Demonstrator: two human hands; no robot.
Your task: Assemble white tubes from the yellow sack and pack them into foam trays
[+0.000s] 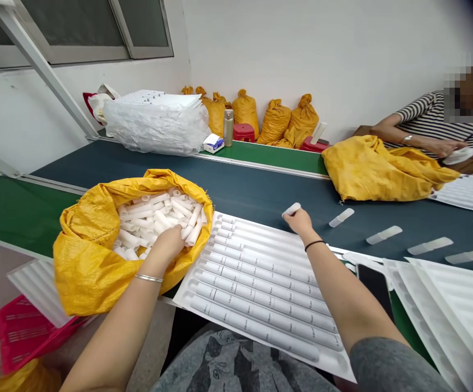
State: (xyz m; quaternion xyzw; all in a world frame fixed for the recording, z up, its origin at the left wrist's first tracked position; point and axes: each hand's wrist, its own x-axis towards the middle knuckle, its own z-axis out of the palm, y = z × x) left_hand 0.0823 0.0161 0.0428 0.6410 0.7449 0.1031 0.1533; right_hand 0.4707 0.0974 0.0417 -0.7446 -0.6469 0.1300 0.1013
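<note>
My left hand [168, 243] reaches into an open yellow woven sack [85, 261] full of short white tubes [138, 223]. Its fingertips are hidden by the back of the hand and the tubes, so its grip cannot be made out. Over the dark belt [253, 188], my right hand [300, 221] is closed on one white tube [291, 209], pinched near its end. Between my arms lies a white moulded tray [191, 294], its long grooves lined with tubes bearing small dark print.
More white tubes [383, 234] lie spaced along the belt to the right. A dark phone [373, 288] and stacked trays [432, 321] are at the right. Across the belt are another yellow sack [379, 169], a plastic-wrapped bundle [155, 122] and a co-worker in a striped top [428, 114].
</note>
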